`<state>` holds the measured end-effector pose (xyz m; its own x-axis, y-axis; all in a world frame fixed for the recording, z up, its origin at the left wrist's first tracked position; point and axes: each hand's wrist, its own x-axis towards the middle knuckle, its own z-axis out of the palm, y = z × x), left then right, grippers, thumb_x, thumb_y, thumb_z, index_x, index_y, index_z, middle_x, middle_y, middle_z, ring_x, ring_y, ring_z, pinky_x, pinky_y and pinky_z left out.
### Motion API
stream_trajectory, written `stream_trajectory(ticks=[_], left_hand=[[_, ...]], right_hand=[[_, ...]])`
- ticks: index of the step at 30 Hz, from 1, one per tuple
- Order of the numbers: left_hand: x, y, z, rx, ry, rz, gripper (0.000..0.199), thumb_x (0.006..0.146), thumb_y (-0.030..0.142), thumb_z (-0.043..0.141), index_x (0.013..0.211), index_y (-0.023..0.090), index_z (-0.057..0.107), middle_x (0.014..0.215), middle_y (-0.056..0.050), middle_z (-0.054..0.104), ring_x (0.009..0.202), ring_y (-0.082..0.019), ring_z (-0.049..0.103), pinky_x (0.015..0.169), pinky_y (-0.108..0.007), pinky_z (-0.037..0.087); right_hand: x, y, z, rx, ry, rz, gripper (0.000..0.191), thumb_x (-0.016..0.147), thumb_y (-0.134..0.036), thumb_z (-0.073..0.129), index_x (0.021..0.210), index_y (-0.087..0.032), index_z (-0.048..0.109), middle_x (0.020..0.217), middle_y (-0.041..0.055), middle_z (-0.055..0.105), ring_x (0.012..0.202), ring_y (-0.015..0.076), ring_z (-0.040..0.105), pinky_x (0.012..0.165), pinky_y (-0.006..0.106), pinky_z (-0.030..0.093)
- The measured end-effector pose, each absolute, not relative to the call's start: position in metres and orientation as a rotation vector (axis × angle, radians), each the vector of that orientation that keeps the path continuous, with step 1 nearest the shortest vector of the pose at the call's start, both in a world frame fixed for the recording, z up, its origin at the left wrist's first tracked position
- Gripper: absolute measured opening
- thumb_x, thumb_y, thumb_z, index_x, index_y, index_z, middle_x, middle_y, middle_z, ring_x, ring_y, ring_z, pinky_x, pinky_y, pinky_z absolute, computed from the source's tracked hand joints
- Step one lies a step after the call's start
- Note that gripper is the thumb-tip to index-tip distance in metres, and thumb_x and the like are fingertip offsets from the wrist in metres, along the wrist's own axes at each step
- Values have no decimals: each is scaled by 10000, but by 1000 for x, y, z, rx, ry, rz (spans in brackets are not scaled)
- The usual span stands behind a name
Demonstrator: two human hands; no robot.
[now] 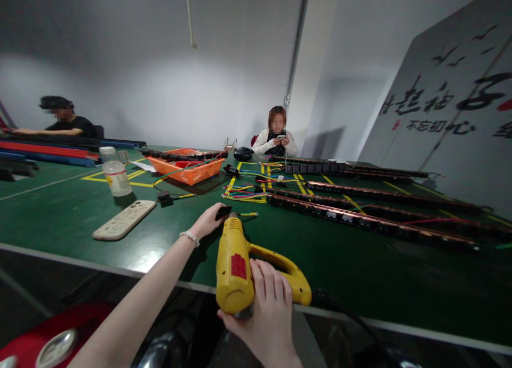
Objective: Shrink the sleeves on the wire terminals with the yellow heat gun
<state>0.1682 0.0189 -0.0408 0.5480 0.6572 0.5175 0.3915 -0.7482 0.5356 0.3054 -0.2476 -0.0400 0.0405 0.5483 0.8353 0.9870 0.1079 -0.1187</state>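
Heat gun of yellow plastic (pixel 229 245) filled your right hand (pixel 271 306) while your left hand (pixel 207 222) pinched a small black part (pixel 223 213).

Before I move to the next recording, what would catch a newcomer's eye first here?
Most likely the yellow heat gun, front and centre in the right hand, with the left hand holding a small black part by its nozzle end. Next, the bright orange basket farther back on the green table, left of centre. Large black calligraphy also stands out on the panel at far right.
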Motion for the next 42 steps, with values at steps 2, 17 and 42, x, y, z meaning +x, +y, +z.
stream_trajectory(ticks=[2,17,42], left_hand=[[168,20,-41,2419,847,1037,319,799,266,545,1105,175,539,1081,-99,637,984,-215,604,875,-375,483],[165,14,-36,2367,855,1063,318,767,332,608,1046,189,557,993,-63,669,905,-213,635,822,-368,516],[173,-7,-18,2761,803,995,230,817,322,563,1027,228,574,1096,-54,592,1018,-216,552,922,-380,440]], right_hand=[[311,-248,-39,-1533,-1650,-709,870,607,-762,542,1203,-130,502,1135,101,597,1058,255,499,987,379,284],[356,-250,-40,-1577,-1756,-842,881,631,-743,541,1226,-97,469,1157,138,559,1071,279,479,982,413,284],[368,-250,-40,-1695,-1560,-949,837,641,-712,570,1198,-93,487,1121,154,574,1025,278,492,919,422,327]])
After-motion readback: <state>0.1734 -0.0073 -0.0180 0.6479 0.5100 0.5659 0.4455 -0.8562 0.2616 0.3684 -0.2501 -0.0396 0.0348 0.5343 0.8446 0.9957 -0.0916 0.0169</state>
